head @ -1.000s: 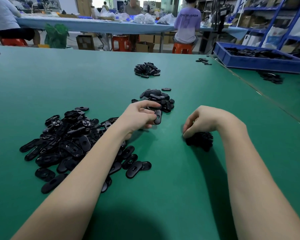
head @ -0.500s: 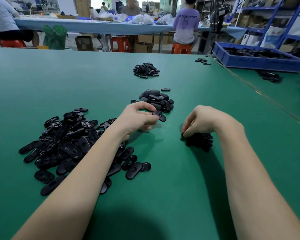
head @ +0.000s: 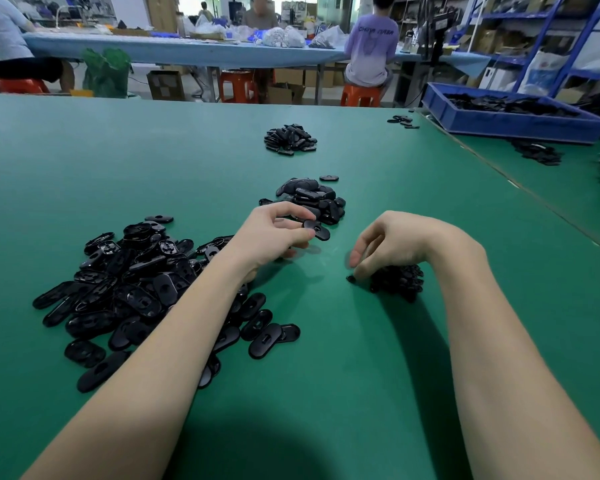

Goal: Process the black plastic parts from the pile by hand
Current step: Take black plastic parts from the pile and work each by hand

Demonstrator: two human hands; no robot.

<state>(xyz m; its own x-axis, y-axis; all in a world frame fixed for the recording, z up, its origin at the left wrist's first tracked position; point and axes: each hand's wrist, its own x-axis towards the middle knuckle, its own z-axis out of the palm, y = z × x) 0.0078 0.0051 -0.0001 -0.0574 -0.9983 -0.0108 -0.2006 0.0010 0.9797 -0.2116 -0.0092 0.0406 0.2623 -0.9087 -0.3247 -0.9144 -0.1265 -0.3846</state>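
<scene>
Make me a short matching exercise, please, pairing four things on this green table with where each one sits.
Things:
1. big loose pile
2. blue tray
3. left hand
4. right hand

Places:
A. far right edge
B. pinching one oval part
C. under the left forearm
D. over a small dark heap

Pairs: 1-C, 2-A, 3-B, 4-D

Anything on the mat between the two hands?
No. In the head view, only bare green mat separates the left hand, holding an oval part, from the right hand over small pieces.
</scene>
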